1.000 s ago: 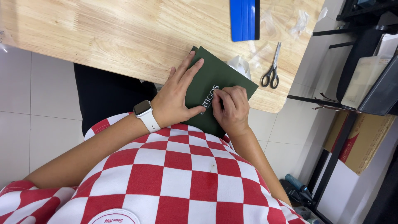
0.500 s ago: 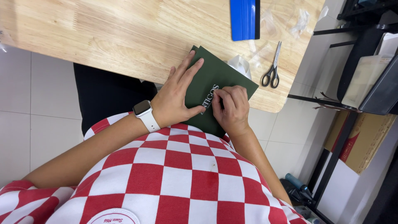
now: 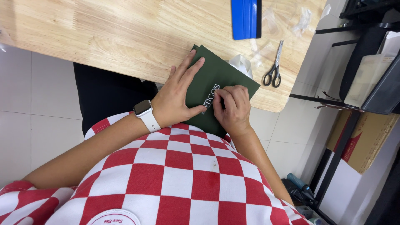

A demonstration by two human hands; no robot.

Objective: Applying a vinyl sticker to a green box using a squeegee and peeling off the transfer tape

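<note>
Your left hand (image 3: 177, 98) lay flat and open on the dark green rectangular card cover (image 3: 216, 85), with the fingers spread and the thumb pressed along its lower part. A white smartwatch with a white band (image 3: 145, 112) sat on that wrist. Your right hand (image 3: 233, 106) was curled, with the fingertips pinched together on the white letters of the green cover; it pressed on the surface and did not lift anything that I could see. The green cover rested at the near edge of the light wooden counter (image 3: 104, 33), and its lower corner reached over the edge toward your red and white checked shirt (image 3: 166, 175). Just behind the cover, a crumpled piece of clear film (image 3: 241, 64) touched its far side. A pair of scissors with black handles (image 3: 274, 66) lay near to the right, closed. A blue flat plastic squeegee (image 3: 246, 16) lay further away on the counter, well apart from both hands.
</note>
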